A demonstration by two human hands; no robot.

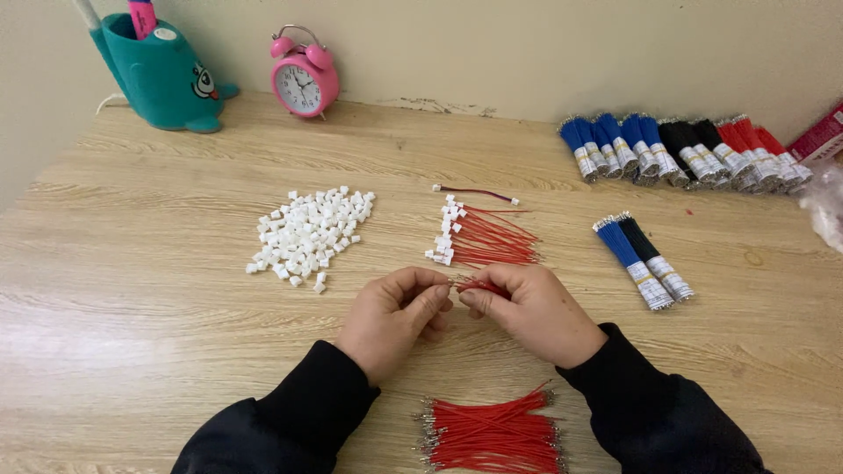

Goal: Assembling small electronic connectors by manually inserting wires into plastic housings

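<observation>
My left hand [395, 316] and my right hand [527, 309] meet at the middle of the wooden table [158, 298], fingertips touching. My right hand pinches a short red wire [479, 285]. My left hand's fingers are closed at the wire's end; what they hold is hidden. Just beyond lies a row of red wires with white connectors [479, 241] fitted. A heap of loose white connectors [309, 235] sits to the left. A bundle of bare red wires [492, 434] lies near the table's front edge between my sleeves.
A blue and a black wire bundle [645, 259] lie to the right. Several blue, black and red bundles [685, 154] line the back right. A pink alarm clock [304, 81] and a teal pen holder [162, 79] stand at the back left. A single dark wire [474, 193] lies mid-table.
</observation>
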